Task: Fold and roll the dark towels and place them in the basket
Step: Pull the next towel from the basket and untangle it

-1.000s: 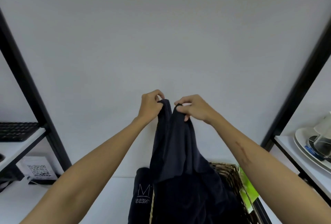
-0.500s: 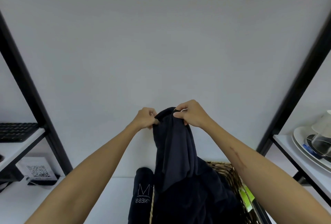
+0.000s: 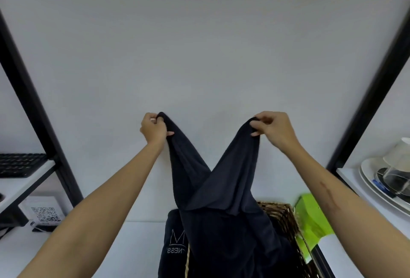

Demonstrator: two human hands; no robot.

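While raised in front of the pale wall (image 3: 199,44), hangs in a V over the desk (image 3: 133,244): dark towel (image 3: 221,222), its lower folds dropping into the woven basket (image 3: 286,217), apparently touching a second dark towel (image 3: 175,240) with pale lettering just left of the basket, though the overlap hides the contact. Pinched at the two upper corners, well apart, by left hand (image 3: 153,130) and right hand (image 3: 275,129), each grip closed tight on cloth. Beside the basket, right: green packet (image 3: 310,220), stacked plates (image 3: 377,184); far left, keyboard (image 3: 20,163), QR card (image 3: 44,213).
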